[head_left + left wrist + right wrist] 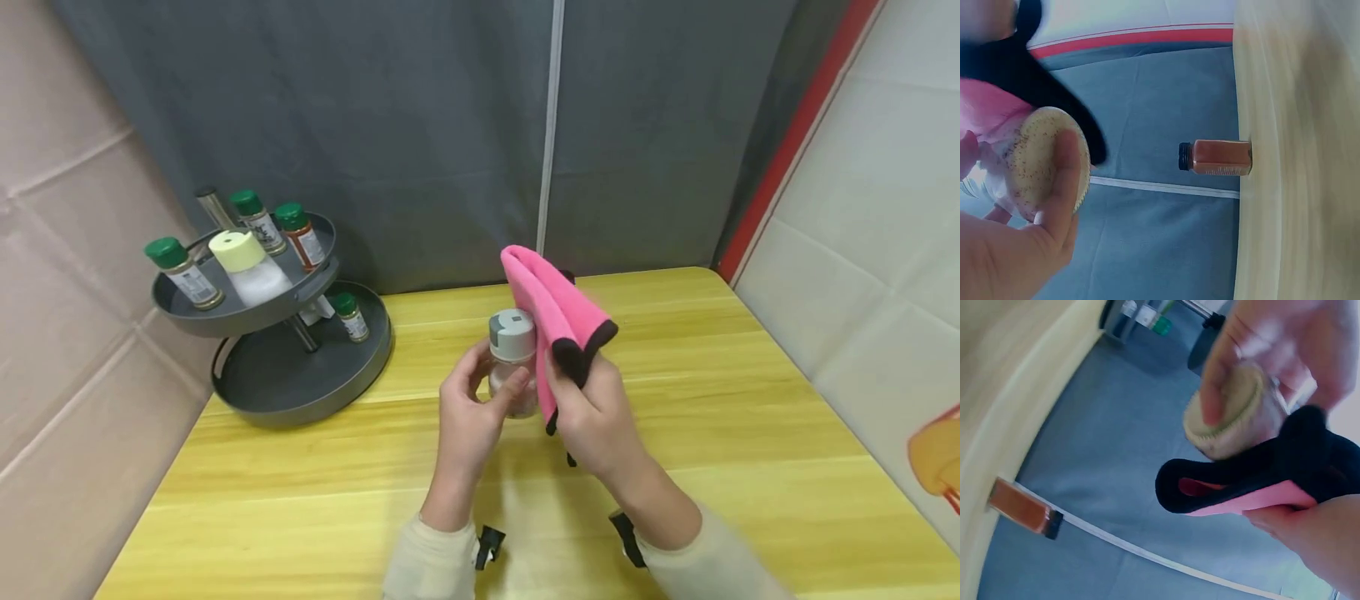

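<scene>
In the head view my left hand (pixel 468 412) holds a clear seasoning jar (pixel 512 337) with a grey cap, thumb on its near side. Off the table and upright, the jar sits at the middle of the view. My right hand (pixel 600 421) grips a folded pink cloth (pixel 551 304) with black edging, which lies against the jar's right side. Seen from the left wrist, the jar's round base (pixel 1038 162) shows pale, speckled contents, with a left fingertip across it. From the right wrist, the cloth (pixel 1241 497) is folded over beside the jar (pixel 1229 419).
A dark two-tier rack (pixel 300 392) stands at the left, bearing several green-capped spice jars (pixel 191 279) and a yellow-capped white shaker (pixel 251 271). A reddish-brown bottle (pixel 1219 157) with a black cap stands behind the hands, mostly hidden by the cloth in the head view. A grey curtain (pixel 375 125) backs the table.
</scene>
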`<act>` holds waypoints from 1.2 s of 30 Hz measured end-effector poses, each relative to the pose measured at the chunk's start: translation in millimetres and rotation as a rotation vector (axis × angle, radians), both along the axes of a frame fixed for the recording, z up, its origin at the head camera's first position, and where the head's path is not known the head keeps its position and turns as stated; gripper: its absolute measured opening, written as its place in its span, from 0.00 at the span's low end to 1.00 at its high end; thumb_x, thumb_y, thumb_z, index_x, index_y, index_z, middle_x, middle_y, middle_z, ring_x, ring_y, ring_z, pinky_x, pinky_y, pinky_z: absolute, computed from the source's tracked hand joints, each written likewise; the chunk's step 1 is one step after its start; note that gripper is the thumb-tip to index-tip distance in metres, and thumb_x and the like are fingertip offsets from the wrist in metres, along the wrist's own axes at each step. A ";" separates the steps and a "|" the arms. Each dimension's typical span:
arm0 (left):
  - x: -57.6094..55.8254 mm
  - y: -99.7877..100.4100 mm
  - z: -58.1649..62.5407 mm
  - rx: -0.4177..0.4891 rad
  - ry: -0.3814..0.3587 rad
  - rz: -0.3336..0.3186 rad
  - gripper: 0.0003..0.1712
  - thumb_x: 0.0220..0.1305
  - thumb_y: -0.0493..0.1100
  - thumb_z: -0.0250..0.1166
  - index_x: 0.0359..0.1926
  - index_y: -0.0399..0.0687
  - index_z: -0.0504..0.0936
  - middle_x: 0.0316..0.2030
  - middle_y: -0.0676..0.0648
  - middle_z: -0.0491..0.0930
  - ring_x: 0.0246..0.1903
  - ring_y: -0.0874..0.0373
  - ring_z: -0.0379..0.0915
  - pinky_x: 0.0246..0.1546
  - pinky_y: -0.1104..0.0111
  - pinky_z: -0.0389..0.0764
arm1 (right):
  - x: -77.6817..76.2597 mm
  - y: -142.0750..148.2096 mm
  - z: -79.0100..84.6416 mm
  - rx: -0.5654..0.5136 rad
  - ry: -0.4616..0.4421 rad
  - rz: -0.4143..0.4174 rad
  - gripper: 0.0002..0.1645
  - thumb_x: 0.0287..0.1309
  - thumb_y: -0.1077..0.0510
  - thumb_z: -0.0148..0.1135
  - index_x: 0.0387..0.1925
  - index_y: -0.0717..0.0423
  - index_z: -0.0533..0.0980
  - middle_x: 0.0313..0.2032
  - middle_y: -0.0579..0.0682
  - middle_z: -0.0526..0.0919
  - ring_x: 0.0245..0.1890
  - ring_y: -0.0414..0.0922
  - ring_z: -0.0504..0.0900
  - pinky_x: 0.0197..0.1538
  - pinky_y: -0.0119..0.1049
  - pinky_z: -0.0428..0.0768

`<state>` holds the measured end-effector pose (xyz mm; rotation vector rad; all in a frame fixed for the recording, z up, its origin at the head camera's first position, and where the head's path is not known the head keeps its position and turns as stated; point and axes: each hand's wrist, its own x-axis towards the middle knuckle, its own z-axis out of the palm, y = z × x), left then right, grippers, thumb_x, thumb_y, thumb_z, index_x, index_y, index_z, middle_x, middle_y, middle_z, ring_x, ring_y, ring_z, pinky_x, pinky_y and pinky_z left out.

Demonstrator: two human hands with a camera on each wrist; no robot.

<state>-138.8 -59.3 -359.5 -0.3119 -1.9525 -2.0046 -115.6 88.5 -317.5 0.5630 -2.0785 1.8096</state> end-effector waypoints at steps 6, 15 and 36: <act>-1.9 -3.2 2.4 0.007 0.005 0.071 0.28 0.57 0.43 0.78 0.59 0.46 0.82 0.53 0.48 0.83 0.56 0.52 0.78 0.65 0.51 0.71 | 0.8 -0.8 -18.6 0.236 -0.127 0.005 0.09 0.75 0.57 0.53 0.41 0.57 0.77 0.19 0.49 0.73 0.16 0.44 0.72 0.21 0.38 0.74; -3.7 -9.4 1.9 0.060 0.005 0.082 0.28 0.57 0.40 0.77 0.59 0.43 0.82 0.54 0.46 0.83 0.57 0.51 0.77 0.63 0.53 0.73 | -5.0 3.6 -25.0 0.372 -0.432 0.030 0.16 0.75 0.52 0.52 0.35 0.58 0.76 0.26 0.52 0.81 0.25 0.46 0.79 0.29 0.40 0.78; -7.2 -5.0 -0.6 0.055 -0.001 -0.008 0.27 0.59 0.41 0.76 0.59 0.45 0.81 0.54 0.45 0.81 0.56 0.50 0.77 0.59 0.51 0.76 | -8.6 1.4 12.6 0.043 -0.064 0.034 0.22 0.77 0.56 0.49 0.67 0.56 0.68 0.38 0.59 0.77 0.30 0.52 0.74 0.32 0.38 0.74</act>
